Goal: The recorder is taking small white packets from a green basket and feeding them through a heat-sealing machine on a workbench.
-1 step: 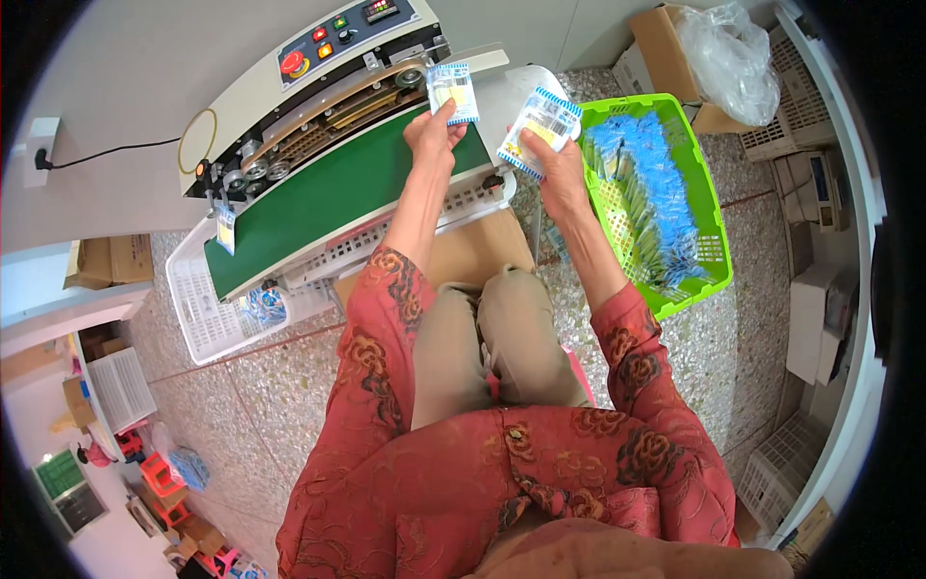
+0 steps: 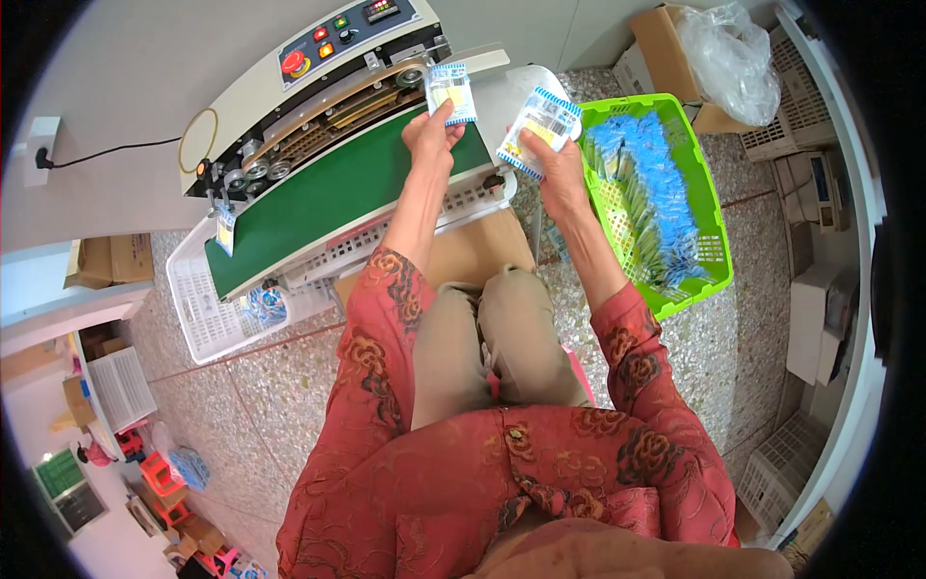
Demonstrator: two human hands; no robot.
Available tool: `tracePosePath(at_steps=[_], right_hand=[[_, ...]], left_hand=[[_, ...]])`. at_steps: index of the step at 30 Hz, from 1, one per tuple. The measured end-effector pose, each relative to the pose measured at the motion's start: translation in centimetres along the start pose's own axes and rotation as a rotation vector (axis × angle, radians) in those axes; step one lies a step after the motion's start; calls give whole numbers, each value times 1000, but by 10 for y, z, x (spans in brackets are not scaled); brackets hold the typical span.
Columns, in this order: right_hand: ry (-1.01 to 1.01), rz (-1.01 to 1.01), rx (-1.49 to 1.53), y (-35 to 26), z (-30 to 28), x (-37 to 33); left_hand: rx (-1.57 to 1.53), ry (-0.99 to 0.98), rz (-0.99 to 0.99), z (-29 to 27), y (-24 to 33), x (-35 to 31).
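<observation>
My left hand [image 2: 430, 138] pinches the lower part of a small printed plastic packet [image 2: 461, 104] with blue striped edges. The packet's upper edge is at the right end of a band sealing machine [image 2: 318, 116], by its roller. Over the white plate [image 2: 529, 81] to the right, my right hand [image 2: 559, 172] grips another such packet [image 2: 546, 121], tilted, with its thumb on the front. A third packet [image 2: 225, 232] hangs at the machine's left end, above the green conveyor belt [image 2: 338, 183].
At the right stands a green basket [image 2: 716, 207] holding a row of blue-edged packets [image 2: 651, 193]. A white basket [image 2: 188, 314] with packets in it sits below the belt's left end. A cardboard box [image 2: 659, 48] with clear plastic is at the back right. A black power cord [image 2: 116, 150] runs along the left wall.
The packet in my left hand has shifted very slightly left. My right hand and its packet look unmoved.
</observation>
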State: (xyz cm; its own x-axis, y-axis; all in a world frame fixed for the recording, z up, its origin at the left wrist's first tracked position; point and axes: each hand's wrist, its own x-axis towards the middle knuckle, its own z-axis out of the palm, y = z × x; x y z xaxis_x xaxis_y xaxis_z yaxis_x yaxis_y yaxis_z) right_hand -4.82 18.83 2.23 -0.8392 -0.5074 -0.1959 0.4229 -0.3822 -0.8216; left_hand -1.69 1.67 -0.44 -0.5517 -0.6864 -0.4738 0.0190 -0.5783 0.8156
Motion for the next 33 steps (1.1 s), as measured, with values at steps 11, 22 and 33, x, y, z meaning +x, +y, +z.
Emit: tracePosePath(at_steps=[11,22,33], right_hand=[[-72,70,-32,5,10,-4],[-75,137,39,0,14,-9],[-67,48,-51,0,18,-14]], left_hand=[[-304,191,28,-51,15,4],[364,-363,159,-9,5,-81],[684,-115,529,12,-12,-84]])
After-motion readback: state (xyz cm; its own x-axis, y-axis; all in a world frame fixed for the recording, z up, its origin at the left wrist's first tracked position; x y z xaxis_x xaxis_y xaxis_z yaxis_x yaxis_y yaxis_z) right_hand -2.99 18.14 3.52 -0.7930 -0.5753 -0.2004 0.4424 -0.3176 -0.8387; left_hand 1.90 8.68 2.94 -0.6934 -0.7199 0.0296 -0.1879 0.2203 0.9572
